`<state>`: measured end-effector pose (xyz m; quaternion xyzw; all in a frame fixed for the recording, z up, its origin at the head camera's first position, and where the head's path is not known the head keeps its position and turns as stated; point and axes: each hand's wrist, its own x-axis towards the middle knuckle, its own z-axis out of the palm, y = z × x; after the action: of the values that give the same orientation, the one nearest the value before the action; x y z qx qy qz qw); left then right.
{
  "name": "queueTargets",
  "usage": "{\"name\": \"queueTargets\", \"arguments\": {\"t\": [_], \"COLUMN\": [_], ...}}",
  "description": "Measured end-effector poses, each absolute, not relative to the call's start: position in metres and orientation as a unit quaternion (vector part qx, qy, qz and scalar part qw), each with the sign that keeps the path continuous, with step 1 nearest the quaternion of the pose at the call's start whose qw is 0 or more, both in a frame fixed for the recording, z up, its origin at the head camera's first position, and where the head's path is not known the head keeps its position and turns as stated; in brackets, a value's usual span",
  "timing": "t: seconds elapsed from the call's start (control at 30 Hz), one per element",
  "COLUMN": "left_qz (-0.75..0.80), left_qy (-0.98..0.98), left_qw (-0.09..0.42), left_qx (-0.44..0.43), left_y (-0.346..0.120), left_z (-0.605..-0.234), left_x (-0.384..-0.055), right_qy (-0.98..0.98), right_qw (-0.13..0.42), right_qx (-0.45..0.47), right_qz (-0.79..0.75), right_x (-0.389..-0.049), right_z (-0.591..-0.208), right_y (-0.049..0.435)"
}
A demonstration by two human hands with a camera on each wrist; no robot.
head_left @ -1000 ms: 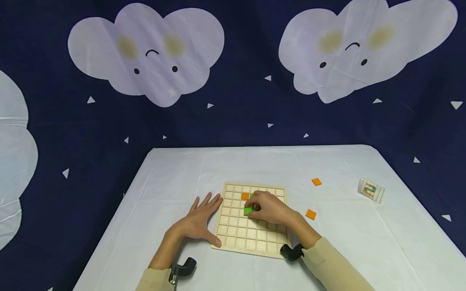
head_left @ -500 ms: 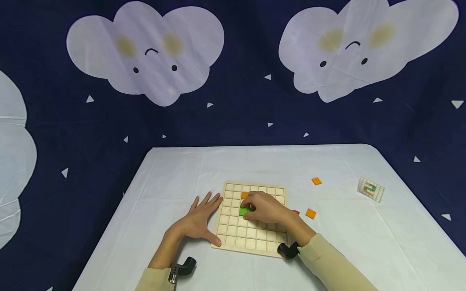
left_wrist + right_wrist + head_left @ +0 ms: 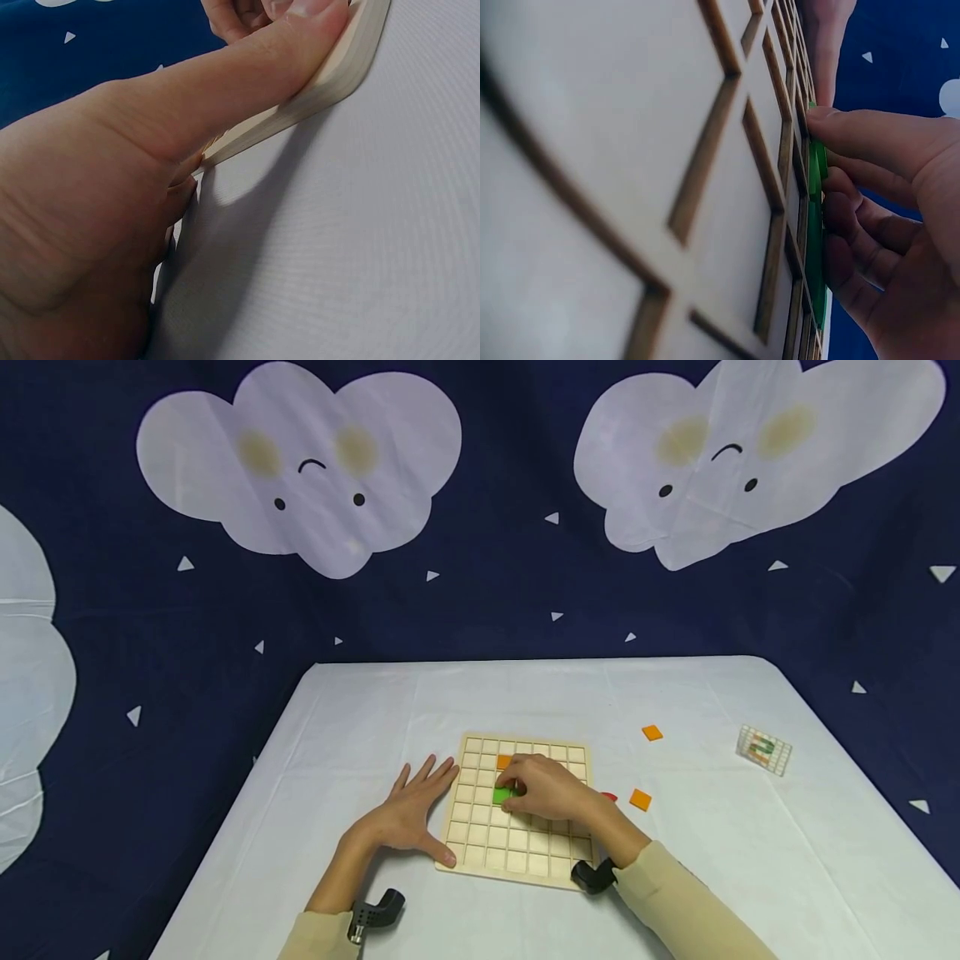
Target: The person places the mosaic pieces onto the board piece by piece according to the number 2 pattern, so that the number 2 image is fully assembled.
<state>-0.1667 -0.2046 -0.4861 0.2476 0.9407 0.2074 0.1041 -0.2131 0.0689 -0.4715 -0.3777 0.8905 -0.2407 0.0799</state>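
Note:
A wooden grid board (image 3: pixel 517 864) lies on the white table. My right hand (image 3: pixel 551 785) is over its middle, thumb and fingers pinching a green square tile (image 3: pixel 501 796) at one of the cells. More green (image 3: pixel 815 255) shows under the curled fingers in the right wrist view. Just beyond the hand an orange tile (image 3: pixel 505 762) sits in the grid, partly covered by it. My left hand (image 3: pixel 408 818) is spread along the board's left side, its fingers straight. Its thumb (image 3: pixel 247 75) rests on the near left corner of the board.
Two loose orange tiles, a far one (image 3: pixel 652 732) and a nearer one (image 3: pixel 641 800), lie right of the board. A red piece (image 3: pixel 610 797) peeks out behind the right forearm. Farther right is a small gridded pattern block (image 3: pixel 764 750) with coloured marks.
Over the first half second my right hand slid slightly left with the green tile, and the red piece came into view. Since then it has stayed put. The left hand has not moved.

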Motion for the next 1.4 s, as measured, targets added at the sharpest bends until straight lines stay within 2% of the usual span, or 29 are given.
{"name": "queueTargets", "arguments": {"t": [0.67,1.4], "left_qz": [0.202,0.201], "left_qy": [0.945,0.944], "left_qw": [0.103,0.107], "left_qx": [0.237,0.24], "left_y": [-0.204,-0.204], "left_z": [-0.486,-0.485], "left_x": [-0.167,-0.167], "right_qy": [0.884,0.87], "right_qw": [0.059,0.094], "right_qx": [-0.381,-0.414], "right_qz": [-0.265,-0.249], "right_x": [-0.212,-0.201], "right_z": [-0.469,-0.465], "right_y": [0.078,0.067]}}
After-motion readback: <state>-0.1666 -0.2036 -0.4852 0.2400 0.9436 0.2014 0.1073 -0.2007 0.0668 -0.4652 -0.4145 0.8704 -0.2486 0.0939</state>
